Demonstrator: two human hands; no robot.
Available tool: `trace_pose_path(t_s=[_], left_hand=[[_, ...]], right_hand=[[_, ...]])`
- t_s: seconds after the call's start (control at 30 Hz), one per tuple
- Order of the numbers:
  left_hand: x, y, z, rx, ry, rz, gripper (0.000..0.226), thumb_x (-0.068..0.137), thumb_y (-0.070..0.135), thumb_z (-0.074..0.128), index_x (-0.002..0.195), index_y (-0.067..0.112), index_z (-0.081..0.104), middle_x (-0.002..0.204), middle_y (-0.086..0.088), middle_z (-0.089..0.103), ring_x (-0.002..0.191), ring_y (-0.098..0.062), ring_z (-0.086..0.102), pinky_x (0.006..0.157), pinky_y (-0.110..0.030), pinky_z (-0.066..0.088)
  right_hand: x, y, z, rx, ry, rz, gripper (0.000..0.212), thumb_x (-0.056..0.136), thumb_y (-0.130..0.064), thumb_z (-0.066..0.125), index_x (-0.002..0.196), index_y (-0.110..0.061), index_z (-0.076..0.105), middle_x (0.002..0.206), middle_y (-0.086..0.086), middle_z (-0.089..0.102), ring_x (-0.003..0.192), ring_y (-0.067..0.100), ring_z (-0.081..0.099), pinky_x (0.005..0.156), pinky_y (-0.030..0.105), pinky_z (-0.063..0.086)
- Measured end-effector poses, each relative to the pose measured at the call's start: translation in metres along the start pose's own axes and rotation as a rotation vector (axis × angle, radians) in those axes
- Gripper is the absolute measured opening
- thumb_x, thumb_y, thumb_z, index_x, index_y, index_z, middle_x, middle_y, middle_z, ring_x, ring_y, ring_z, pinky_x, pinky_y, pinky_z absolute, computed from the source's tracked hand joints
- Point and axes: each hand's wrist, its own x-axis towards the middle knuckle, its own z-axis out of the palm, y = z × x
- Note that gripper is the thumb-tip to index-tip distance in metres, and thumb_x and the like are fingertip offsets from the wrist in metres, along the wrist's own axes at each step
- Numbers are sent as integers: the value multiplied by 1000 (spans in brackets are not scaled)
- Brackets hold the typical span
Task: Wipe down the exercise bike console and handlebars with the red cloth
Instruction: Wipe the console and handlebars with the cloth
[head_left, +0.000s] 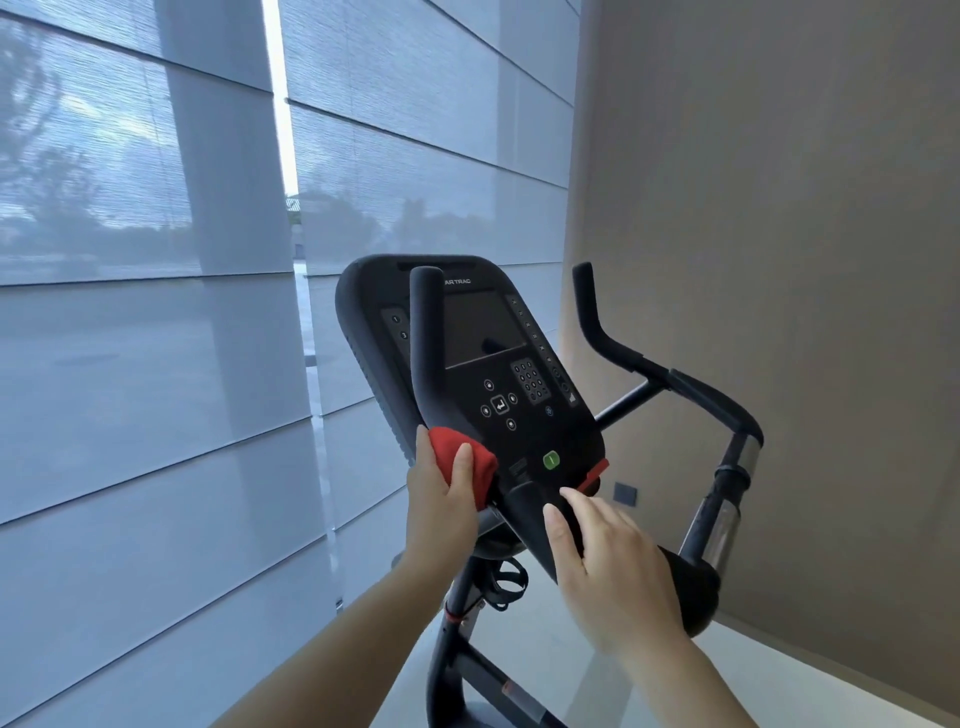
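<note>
My left hand (441, 493) squeezes the red cloth (480, 467) around the bend of the left handlebar (426, 332), right by the bottom corner of the screen panel (498, 364). My right hand (608, 561) holds nothing. Its fingers are straight, over the black part below the green button (550, 460).

You have one exercise bike (452, 670) before you, with one console (363, 332) and one dark screen (478, 327). Count two upright handlebar horns: a left horn (427, 322) and a right horn (587, 306). The console carries one green button (551, 460), one number keypad (530, 382), one enter key (500, 405), four round buttons (488, 385) and one red tab (595, 474). There is one red cloth (449, 441). Two hands show: your left hand (441, 499) and your right hand (608, 566). Two window blinds hang, a left blind (130, 260) and a right blind (431, 156), plus one dark wall plate (625, 493)
</note>
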Motion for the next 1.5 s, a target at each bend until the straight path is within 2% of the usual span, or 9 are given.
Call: trace_pose_path(t_s=[0.1,0.2,0.37,0.57,0.67,0.9,1.17,1.33,1.5], left_hand=[[9,12,-18,-36,89,111,48,98,31,43,143,21,29,129,-4,48,119,-25,48,99,-41,41],[32,33,-28,-4,190,326,57,97,24,45,148,25,19,135,-6,35,124,-19,39,100,-31,37],[50,27,-20,634,-170,620,53,97,24,45,147,18,27,143,-10,33,133,-22,25,111,-27,16],[39,22,-35,765,-364,749,47,98,34,38,144,28,32,134,3,44,125,-14,33,101,-20,26],[26,18,-36,737,-442,784,47,98,37,36,144,29,32,137,6,40,128,-10,30,104,-21,28],[60,22,-38,748,-312,818,44,98,33,39,141,22,40,131,-2,47,122,-19,38,106,-31,30],[47,15,-40,498,-574,966,41,97,31,44,136,19,47,125,-4,52,117,-20,43,104,-32,34],[48,19,-30,307,-636,938,42,98,32,38,137,20,44,129,0,48,118,-16,40,102,-27,32],[39,30,-7,280,-804,1026,43,98,41,36,139,29,37,132,4,44,121,-13,35,103,-28,31]], right_hand=[[-1,1,0,13,-10,-6,82,80,-67,-1,135,-25,42,130,-10,53,122,7,43,101,26,34],[-1,1,-1,13,-21,-13,82,80,-67,-2,136,-25,40,131,-10,51,123,7,41,103,26,33],[-1,3,-3,30,-42,-14,83,78,-69,-4,137,-27,37,134,-12,48,125,6,38,105,25,31],[-2,3,-2,31,-38,-17,84,77,-69,-3,137,-27,37,135,-11,48,126,6,38,103,24,31],[-2,4,-1,24,-24,-15,83,78,-69,-2,137,-28,38,135,-12,49,126,6,39,103,26,33],[-2,2,-1,-8,-16,25,74,80,-68,3,135,-34,39,133,-20,47,123,-1,39,94,15,29],[-2,-9,-1,2,62,113,64,82,-66,14,125,-36,51,122,-23,55,114,-3,47,87,17,37],[-5,-10,-15,277,247,246,51,85,-59,24,119,-37,54,117,-22,58,112,-13,46,83,1,32],[-30,0,-44,240,386,384,35,96,-41,29,117,-34,56,115,-18,60,106,-15,47,76,-4,31]])
